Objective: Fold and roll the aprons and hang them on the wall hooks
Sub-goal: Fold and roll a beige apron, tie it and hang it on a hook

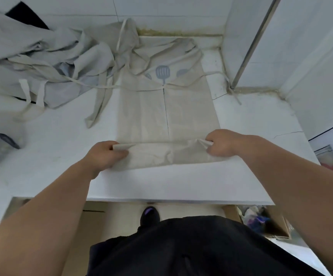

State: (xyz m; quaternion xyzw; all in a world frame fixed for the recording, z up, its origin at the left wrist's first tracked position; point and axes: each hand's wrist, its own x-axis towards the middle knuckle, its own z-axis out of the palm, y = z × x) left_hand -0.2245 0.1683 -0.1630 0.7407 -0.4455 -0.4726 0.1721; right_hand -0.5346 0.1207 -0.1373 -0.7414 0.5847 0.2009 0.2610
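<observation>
Both hands — left hand [103,154], right hand [222,143] — pinch the folded near end of the apron [167,114] lying between them.

My left hand [103,154] and right hand [221,144] are burying fingertips in the fold of the apron [167,116]. The heap of aprons [32,62] is running off the left edge; the counter [181,186] is hiding part of the cardboard box [277,226].

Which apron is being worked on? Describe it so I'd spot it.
On the white countertop, look mid-surface. The beige cloth apron lies flat there, its near edge gripped by the left hand and right hand. Unlike the crumpled apron heap at its left, it shows a blue spatula print.
</observation>
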